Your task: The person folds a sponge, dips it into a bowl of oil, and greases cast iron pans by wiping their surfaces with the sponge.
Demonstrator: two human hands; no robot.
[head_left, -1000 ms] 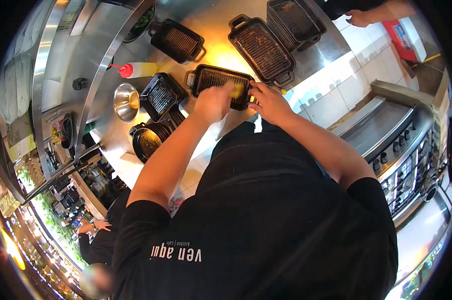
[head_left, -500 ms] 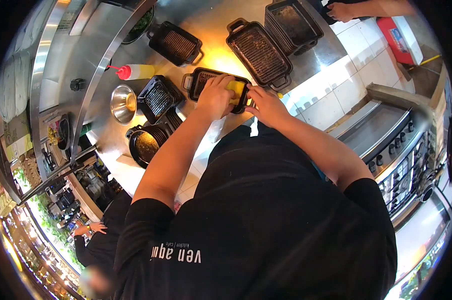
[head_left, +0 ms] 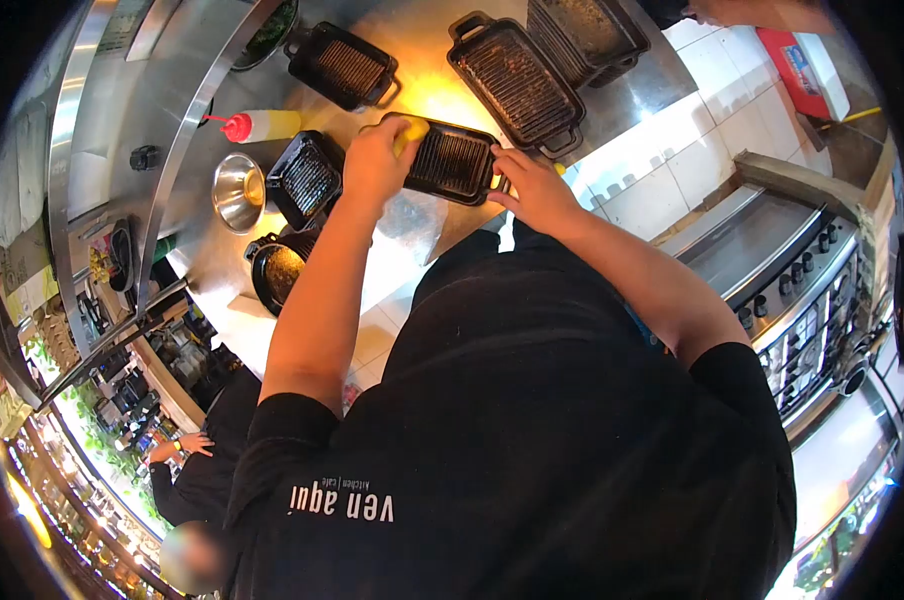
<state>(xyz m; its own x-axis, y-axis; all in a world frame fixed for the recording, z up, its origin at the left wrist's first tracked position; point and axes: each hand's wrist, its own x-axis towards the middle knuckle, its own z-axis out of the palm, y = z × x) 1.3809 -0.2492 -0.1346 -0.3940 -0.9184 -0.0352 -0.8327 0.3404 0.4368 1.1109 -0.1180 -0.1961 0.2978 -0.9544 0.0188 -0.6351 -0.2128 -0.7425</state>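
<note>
A black ribbed cast-iron grill pan (head_left: pixel 452 162) lies on the steel counter before me, its ridged inside facing up. My left hand (head_left: pixel 375 160) is closed around a yellow sponge (head_left: pixel 410 132) at the pan's left end. At the opposite end, the fingers of my right hand (head_left: pixel 534 188) are wrapped on the pan's handle. Just left of my left hand stands a stack of smaller ribbed pans (head_left: pixel 307 178). A larger ribbed pan (head_left: pixel 517 85) lies beyond my right hand, and another small grill pan (head_left: pixel 342 66) is farther back.
A squeeze bottle (head_left: pixel 262 126) with a red cap lies near a metal bowl (head_left: pixel 239 193). Round pans (head_left: pixel 275 270) sit at the left, and stacked deep pans (head_left: pixel 592 40) at the back right. Another person's arm (head_left: pixel 762 14) reaches in at top right; a co-worker's hand (head_left: pixel 182 447) shows lower left.
My left hand has moved left with the sponge, from the pan's right part to its left end. My right hand stays at the right handle.
</note>
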